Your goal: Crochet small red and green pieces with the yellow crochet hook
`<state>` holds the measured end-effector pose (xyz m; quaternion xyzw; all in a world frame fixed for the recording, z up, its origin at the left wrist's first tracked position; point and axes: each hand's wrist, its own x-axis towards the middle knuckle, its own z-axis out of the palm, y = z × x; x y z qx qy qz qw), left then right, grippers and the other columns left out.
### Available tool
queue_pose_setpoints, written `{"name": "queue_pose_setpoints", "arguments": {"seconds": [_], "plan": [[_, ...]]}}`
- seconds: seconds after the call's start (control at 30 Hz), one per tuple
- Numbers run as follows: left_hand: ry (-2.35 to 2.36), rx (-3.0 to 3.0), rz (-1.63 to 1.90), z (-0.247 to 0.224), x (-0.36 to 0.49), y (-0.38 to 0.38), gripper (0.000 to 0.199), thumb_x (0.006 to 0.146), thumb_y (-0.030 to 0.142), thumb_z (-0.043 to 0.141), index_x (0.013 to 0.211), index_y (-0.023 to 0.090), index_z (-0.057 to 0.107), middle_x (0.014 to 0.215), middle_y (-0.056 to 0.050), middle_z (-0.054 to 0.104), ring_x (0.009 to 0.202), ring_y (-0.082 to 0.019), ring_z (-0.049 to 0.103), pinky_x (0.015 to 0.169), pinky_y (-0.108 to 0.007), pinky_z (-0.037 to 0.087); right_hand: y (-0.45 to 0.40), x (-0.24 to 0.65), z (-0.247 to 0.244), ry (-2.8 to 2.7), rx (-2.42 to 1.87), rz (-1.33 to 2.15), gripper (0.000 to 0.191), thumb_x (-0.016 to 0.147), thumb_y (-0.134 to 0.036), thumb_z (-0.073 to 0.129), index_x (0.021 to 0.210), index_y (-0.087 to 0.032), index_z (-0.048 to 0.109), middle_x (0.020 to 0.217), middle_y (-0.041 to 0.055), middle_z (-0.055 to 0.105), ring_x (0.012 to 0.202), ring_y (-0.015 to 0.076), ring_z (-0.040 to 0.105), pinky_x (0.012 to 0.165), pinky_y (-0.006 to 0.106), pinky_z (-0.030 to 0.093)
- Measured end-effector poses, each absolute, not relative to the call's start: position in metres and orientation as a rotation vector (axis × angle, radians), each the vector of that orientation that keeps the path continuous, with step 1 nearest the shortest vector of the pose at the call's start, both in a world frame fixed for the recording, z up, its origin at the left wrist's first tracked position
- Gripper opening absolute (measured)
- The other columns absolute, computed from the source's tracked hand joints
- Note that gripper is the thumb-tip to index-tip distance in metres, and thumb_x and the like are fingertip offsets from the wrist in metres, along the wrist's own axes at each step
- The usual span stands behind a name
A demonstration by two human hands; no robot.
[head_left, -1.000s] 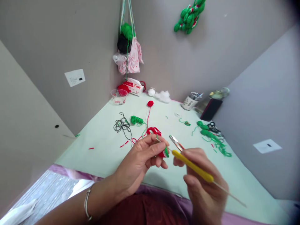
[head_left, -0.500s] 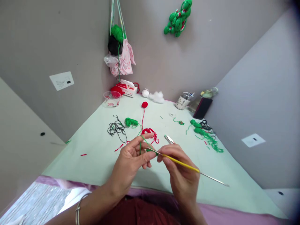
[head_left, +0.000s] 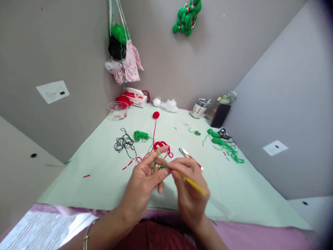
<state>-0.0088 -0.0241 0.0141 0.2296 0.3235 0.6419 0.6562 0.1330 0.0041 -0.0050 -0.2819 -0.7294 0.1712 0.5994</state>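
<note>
My left hand [head_left: 147, 178] pinches a small piece of green crochet work [head_left: 163, 166] between thumb and finger. Green yarn [head_left: 161, 157] runs over its raised index finger and down toward the green yarn bundle [head_left: 141, 135] on the table. My right hand [head_left: 191, 187] grips a crochet hook [head_left: 194, 184] by its yellow handle, close against the left fingertips. The hook's tip is hidden by the fingers, and its far end is smeared by motion. Just beyond the right hand lies a pair of snips [head_left: 185, 152], partly covered by it.
Behind the hands lie tangled red yarn [head_left: 162, 147], a red ball [head_left: 156, 115] and black cord [head_left: 124, 143]. Green tasselled pieces [head_left: 227, 147] lie at right near black scissors [head_left: 223, 133]. A plastic tub [head_left: 118, 111], tissue box [head_left: 136, 99], tin [head_left: 199, 109] and phone [head_left: 220, 115] stand at the back.
My right hand has moved left, closer to the left fingertips, and the hook has tilted more steeply. More of the snips shows. The whole view has shifted slightly.
</note>
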Motion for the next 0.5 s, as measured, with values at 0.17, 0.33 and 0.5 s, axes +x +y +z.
{"name": "queue_pose_setpoints", "arguments": {"seconds": [0.17,0.33,0.5], "plan": [[0.679,0.425,1.277,0.013,-0.011,-0.022,0.036,0.077,0.024,0.095,0.112,0.02,0.087,0.064,0.009,0.05,0.045,0.002,0.019,0.044,-0.012,0.04,0.006,0.14,-0.011,-1.59,-0.65,0.42,0.031,0.102,-0.008,0.059,0.114,-0.028,0.079,0.093,0.0024,0.074,0.087,0.0177,0.069,0.079,0.033,0.057],[0.717,0.578,1.408,0.014,-0.01,-0.024,0.044,0.072,0.018,0.095,0.114,0.028,0.087,0.085,0.0,0.069,0.059,-0.007,0.047,0.048,-0.015,0.048,0.007,0.142,0.0,-1.515,-0.619,0.849,0.023,0.104,-0.018,0.06,0.102,-0.029,0.08,0.091,0.0005,0.076,0.088,0.0175,0.071,0.082,0.033,0.058],[0.766,0.607,1.406,0.014,-0.002,-0.023,0.043,0.07,0.019,0.097,0.111,0.027,0.088,0.086,-0.003,0.073,0.075,-0.013,0.059,0.053,-0.017,0.052,0.006,0.134,-0.001,-1.615,-0.686,0.673,0.027,0.103,-0.012,0.061,0.107,-0.03,0.08,0.096,0.0006,0.079,0.087,0.0161,0.074,0.082,0.031,0.062]]}}
